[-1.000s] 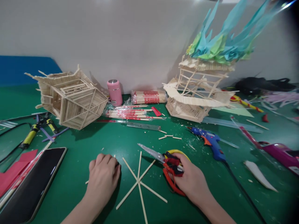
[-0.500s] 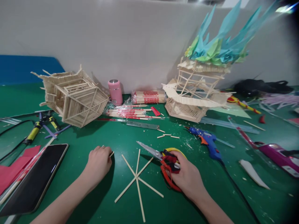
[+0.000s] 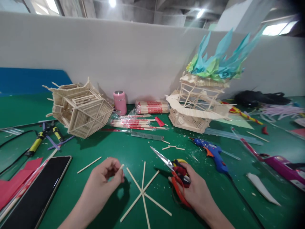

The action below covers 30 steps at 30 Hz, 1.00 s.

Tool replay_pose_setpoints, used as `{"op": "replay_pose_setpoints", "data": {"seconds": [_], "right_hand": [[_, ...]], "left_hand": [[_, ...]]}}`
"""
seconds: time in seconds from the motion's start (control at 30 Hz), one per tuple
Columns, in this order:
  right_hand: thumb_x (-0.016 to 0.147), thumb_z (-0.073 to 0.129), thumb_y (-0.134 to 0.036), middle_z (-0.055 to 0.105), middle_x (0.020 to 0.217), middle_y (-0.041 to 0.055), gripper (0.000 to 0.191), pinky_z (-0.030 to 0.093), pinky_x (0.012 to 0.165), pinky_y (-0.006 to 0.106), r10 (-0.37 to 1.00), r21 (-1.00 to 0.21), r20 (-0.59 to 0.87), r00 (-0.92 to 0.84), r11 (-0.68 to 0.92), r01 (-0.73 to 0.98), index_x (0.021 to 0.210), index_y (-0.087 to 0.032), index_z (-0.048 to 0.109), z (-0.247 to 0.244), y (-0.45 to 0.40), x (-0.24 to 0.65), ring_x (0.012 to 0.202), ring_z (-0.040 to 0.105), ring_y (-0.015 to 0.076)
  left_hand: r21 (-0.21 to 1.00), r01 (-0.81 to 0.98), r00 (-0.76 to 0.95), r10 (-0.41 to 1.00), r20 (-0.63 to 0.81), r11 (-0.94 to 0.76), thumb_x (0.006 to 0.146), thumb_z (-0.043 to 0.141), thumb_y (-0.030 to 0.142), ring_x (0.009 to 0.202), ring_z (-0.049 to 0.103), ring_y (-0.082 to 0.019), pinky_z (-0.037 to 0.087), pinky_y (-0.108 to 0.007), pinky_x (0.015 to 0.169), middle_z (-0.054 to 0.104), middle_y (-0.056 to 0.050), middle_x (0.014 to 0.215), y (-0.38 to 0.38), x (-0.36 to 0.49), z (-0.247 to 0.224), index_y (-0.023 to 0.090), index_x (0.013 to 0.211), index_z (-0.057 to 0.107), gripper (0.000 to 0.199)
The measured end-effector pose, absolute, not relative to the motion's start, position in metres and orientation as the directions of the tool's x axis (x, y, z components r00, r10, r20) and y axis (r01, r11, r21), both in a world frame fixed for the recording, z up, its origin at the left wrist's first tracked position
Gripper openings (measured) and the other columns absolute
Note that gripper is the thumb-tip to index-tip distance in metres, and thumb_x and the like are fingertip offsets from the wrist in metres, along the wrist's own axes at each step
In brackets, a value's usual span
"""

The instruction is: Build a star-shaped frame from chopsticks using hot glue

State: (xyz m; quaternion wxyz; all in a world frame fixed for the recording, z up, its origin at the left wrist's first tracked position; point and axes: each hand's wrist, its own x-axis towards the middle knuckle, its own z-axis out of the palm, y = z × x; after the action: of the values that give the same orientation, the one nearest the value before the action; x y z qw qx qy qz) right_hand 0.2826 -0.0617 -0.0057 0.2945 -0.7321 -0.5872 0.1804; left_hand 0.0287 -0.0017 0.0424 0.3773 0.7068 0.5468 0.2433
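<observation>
My left hand (image 3: 105,179) pinches a short wooden stick (image 3: 121,166) between thumb and fingers, left of a star of thin sticks (image 3: 142,191) lying on the green table (image 3: 109,219). Right of the star, my right hand (image 3: 194,187) is wrapped round the handles of red and yellow scissors (image 3: 166,161). Their blades look closed and point up and left, above the table. One loose stick (image 3: 89,164) lies beyond my left forearm.
A phone (image 3: 39,190) and pliers (image 3: 37,143) lie at left. Behind stand two stick structures (image 3: 83,111) and a pink bottle (image 3: 119,102), with stick packs (image 3: 152,107) between. A blue glue gun (image 3: 211,149) and its cable lie at right.
The view has tilted up. My left hand has lifted and turned, bringing its stick into clearer view; a loose stick now shows behind it. The scissors remain in my right hand.
</observation>
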Motion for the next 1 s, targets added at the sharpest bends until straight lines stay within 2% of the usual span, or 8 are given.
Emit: {"op": "replay_pose_setpoints", "data": {"seconds": [0.03, 0.07, 0.17, 0.27, 0.5, 0.63, 0.83, 1.0], "right_hand": [[0.072, 0.053, -0.038, 0.065, 0.083, 0.0039, 0.036, 0.052, 0.061, 0.026, 0.972, -0.655, 0.08, 0.223, -0.117, 0.747, 0.101, -0.018, 0.046, -0.002, -0.062, 0.281, 0.069, 0.064, 0.0183], [0.073, 0.052, -0.039, 0.065, 0.082, 0.0039, 0.037, 0.052, 0.06, 0.026, 0.978, -0.653, 0.077, 0.196, -0.099, 0.751, 0.102, -0.018, 0.044, 0.003, -0.063, 0.278, 0.067, 0.064, 0.0177], [0.073, 0.052, -0.037, 0.064, 0.08, 0.0048, 0.04, 0.052, 0.06, 0.027, 0.992, -0.592, 0.07, 0.108, -0.046, 0.804, 0.106, -0.018, 0.039, 0.021, -0.066, 0.266, 0.065, 0.063, 0.0182], [0.074, 0.05, -0.033, 0.063, 0.086, 0.008, 0.043, 0.052, 0.063, 0.029, 0.997, -0.548, 0.071, 0.002, 0.038, 0.835, 0.111, -0.017, 0.036, 0.034, -0.069, 0.253, 0.071, 0.063, 0.0199], [0.064, 0.058, -0.033, 0.059, 0.107, 0.0156, 0.058, 0.049, 0.077, 0.041, 0.996, -0.45, 0.055, -0.074, 0.091, 0.888, 0.118, -0.017, 0.043, 0.012, -0.074, 0.247, 0.093, 0.059, 0.0307], [0.062, 0.059, -0.038, 0.056, 0.112, 0.0183, 0.064, 0.049, 0.078, 0.044, 0.988, -0.427, 0.099, -0.119, 0.15, 0.892, 0.119, -0.014, 0.043, 0.004, -0.076, 0.247, 0.097, 0.056, 0.0325], [0.062, 0.059, -0.036, 0.056, 0.108, 0.0212, 0.061, 0.048, 0.078, 0.046, 0.988, -0.473, -0.068, -0.135, 0.088, 0.877, 0.115, -0.008, 0.046, 0.033, -0.067, 0.233, 0.095, 0.057, 0.0322], [0.062, 0.06, -0.034, 0.055, 0.109, 0.0206, 0.064, 0.045, 0.08, 0.047, 0.984, -0.506, -0.124, -0.124, 0.045, 0.861, 0.118, -0.01, 0.042, 0.035, -0.066, 0.231, 0.095, 0.055, 0.0324]], "left_hand": [[0.929, 0.37, 0.282, 0.952, -0.117, 0.004, 0.077, 0.045, 0.034, 0.054, 0.052, -0.011, 0.041, -0.022, 0.054, 0.055, 0.003, 0.06, -0.006, 0.032, 0.043, 0.02, 0.071, 0.045, 0.015], [0.979, 0.178, 0.276, 0.949, -0.151, 0.104, 0.076, 0.049, 0.036, 0.052, 0.05, -0.009, 0.039, -0.02, 0.052, 0.053, 0.004, 0.059, -0.009, 0.036, 0.043, 0.02, 0.072, 0.046, 0.017], [0.942, -0.145, 0.289, 0.924, -0.251, 0.302, 0.069, 0.062, 0.041, 0.044, 0.04, -0.005, 0.03, -0.016, 0.042, 0.051, 0.005, 0.054, -0.016, 0.045, 0.038, 0.018, 0.075, 0.05, 0.027], [0.888, -0.263, 0.286, 0.91, -0.301, 0.377, 0.065, 0.067, 0.042, 0.041, 0.036, -0.003, 0.025, -0.015, 0.04, 0.051, 0.004, 0.051, -0.018, 0.049, 0.029, 0.015, 0.074, 0.057, 0.03], [0.92, -0.264, 0.219, 0.947, -0.234, 0.289, 0.063, 0.067, 0.045, 0.042, 0.04, -0.005, 0.028, -0.014, 0.039, 0.055, 0.001, 0.049, -0.02, 0.037, 0.01, 0.016, 0.076, 0.068, 0.031], [0.969, -0.169, 0.19, 0.971, -0.145, 0.178, 0.068, 0.064, 0.042, 0.052, 0.05, -0.009, 0.04, -0.017, 0.048, 0.062, -0.002, 0.062, -0.024, 0.03, 0.01, 0.02, 0.079, 0.07, 0.025], [0.999, -0.045, 0.158, 0.987, 0.037, -0.03, 0.07, 0.062, 0.033, 0.063, 0.058, -0.015, 0.046, -0.022, 0.059, 0.068, -0.003, 0.073, -0.026, 0.027, 0.018, 0.024, 0.076, 0.071, 0.014], [0.998, 0.028, 0.136, 0.989, 0.052, -0.056, 0.069, 0.062, 0.033, 0.069, 0.061, -0.018, 0.049, -0.025, 0.063, 0.069, -0.004, 0.073, -0.028, 0.031, 0.02, 0.024, 0.074, 0.071, 0.013]]}}
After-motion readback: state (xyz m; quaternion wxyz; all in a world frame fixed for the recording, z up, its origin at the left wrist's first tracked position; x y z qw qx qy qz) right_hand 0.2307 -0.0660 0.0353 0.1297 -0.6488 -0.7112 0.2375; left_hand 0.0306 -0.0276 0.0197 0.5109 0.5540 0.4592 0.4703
